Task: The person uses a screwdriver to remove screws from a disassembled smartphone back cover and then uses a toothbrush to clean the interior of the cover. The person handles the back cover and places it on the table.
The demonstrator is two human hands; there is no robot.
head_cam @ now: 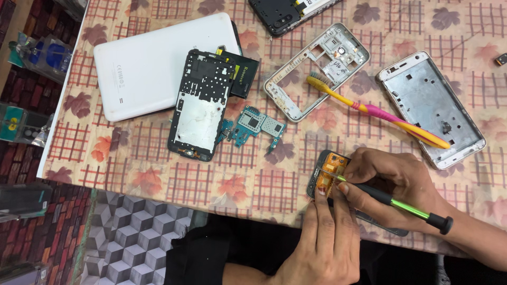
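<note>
Left hand (322, 243) pins the opened phone (328, 177) to the desk (248, 184), fingers (321, 208) pressed together on its near edge. Right hand (393, 182) pinches a green-shafted screwdriver (393, 200), tip on the phone's orange interior. Beyond the fingers lie a toothbrush (369, 108), circuit board (253, 125), black frame (200, 103) and white tablet (158, 60).

both hands bare: left hand (323, 245), right hand (397, 182). no rings, no gloves. dark clothing on lap.
</note>
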